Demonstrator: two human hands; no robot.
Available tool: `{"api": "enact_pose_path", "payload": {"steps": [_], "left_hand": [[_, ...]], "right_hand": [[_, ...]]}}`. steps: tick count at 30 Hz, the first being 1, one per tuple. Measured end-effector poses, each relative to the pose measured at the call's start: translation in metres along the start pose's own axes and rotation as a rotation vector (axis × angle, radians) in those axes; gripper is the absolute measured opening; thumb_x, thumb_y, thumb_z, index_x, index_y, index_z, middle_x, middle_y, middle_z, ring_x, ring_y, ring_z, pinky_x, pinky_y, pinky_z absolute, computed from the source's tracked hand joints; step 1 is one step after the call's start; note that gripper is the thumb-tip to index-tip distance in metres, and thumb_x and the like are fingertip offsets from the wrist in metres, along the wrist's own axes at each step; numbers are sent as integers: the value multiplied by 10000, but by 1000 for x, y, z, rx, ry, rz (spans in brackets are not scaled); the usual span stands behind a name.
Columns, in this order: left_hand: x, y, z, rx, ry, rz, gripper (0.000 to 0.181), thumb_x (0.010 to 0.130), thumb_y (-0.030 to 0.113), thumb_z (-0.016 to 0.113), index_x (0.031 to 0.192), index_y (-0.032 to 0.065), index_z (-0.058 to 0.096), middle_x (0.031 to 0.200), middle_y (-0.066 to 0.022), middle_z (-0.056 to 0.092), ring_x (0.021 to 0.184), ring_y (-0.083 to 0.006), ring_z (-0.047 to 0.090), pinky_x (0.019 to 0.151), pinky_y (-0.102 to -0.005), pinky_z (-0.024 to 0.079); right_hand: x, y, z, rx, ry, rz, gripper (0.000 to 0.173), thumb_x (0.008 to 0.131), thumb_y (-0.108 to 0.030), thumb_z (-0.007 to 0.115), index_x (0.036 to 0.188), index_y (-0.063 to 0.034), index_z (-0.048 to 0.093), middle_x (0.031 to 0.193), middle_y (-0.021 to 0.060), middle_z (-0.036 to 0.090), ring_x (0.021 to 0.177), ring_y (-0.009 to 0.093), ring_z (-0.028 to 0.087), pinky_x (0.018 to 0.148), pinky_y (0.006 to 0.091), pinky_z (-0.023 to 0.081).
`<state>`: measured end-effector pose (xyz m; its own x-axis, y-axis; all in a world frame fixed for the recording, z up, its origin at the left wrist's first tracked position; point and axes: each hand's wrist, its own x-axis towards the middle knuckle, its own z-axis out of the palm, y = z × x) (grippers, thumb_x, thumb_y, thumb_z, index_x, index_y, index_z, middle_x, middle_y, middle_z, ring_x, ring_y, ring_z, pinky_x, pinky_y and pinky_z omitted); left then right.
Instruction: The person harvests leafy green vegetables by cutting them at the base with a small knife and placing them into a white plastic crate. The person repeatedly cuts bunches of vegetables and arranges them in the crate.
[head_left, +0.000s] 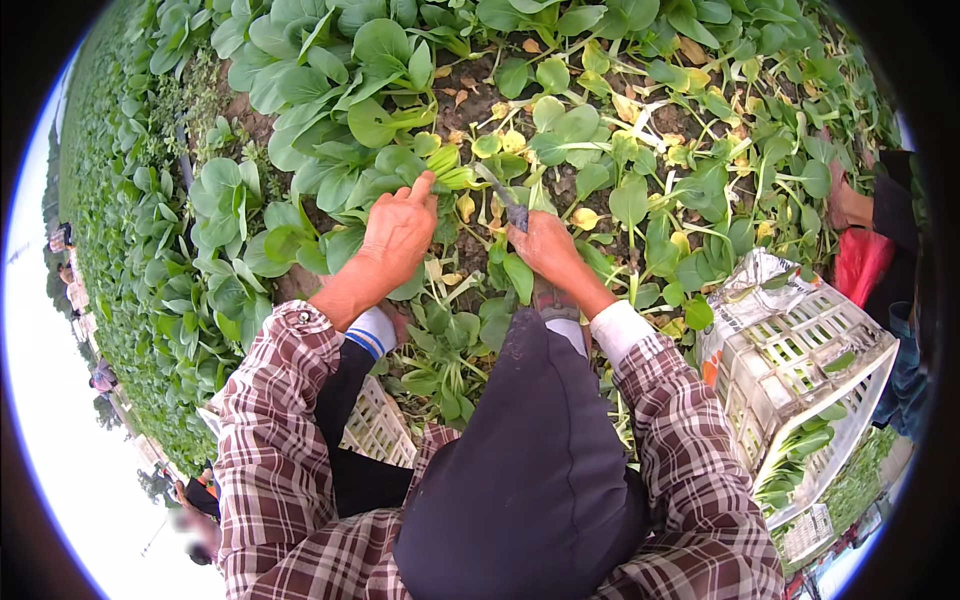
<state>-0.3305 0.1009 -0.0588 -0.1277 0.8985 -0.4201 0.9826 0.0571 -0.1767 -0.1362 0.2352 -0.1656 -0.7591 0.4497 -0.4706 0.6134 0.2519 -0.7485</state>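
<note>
My left hand (401, 225) is shut around a head of leafy greens (454, 169), probably bok choy, whose pale stem end points right. In my right hand (544, 244) is a knife (501, 187) with a dark wrapped handle and a curved blade. The blade tip lies just right of the stem end; whether they touch is unclear. Standing leafy plants (315, 82) grow above and left of my hands. Yellowed and green cut leaves (585, 217) lie on the soil around my right hand.
A white plastic crate (810, 360) with greens stands at the right, a printed sack over its side. Another crate (379, 424) is partly hidden beside my left leg. A person's leg and dark clothing (892, 202) are at the far right. Other people are at the left edge.
</note>
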Motion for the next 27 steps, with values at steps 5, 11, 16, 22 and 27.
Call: {"api": "enact_pose_path", "payload": {"steps": [5,11,16,22,27], "left_hand": [[5,-1,4,-90,13,-33,373,721,99,688,1081,18,631,1349,-135,518,953,-207,608,746,-318,487],[0,3,11,-198,59,-65,318,786,60,645,1098,4,623,1327,-106,519,967,-244,615,794,-371,498],[-3,-1,16,-342,139,-38,294,764,51,609,1050,-19,615,1314,-159,528,979,-279,600,803,-386,477],[-14,-3,13,-306,91,-1,295,754,54,637,1043,-1,609,1313,-121,531,981,-261,606,802,-385,478],[0,-12,5,-639,15,-177,351,769,34,610,1117,-6,641,1338,-119,563,1068,-329,632,894,-413,525]], "right_hand": [[24,2,8,-5,-98,30,420,851,-310,639,835,110,636,823,348,625,827,522,617,755,551,492],[19,-3,-12,-69,-246,52,405,859,-279,614,784,119,623,752,341,629,758,506,636,710,517,528],[-21,-18,-46,24,-466,246,351,838,-237,612,708,89,598,612,243,600,557,364,635,607,468,527],[-30,-30,-39,372,-127,343,355,841,-253,631,746,87,593,617,255,566,627,428,605,650,486,494],[6,1,17,210,92,43,407,852,-278,645,757,114,598,751,338,604,742,496,617,693,519,499]]}}
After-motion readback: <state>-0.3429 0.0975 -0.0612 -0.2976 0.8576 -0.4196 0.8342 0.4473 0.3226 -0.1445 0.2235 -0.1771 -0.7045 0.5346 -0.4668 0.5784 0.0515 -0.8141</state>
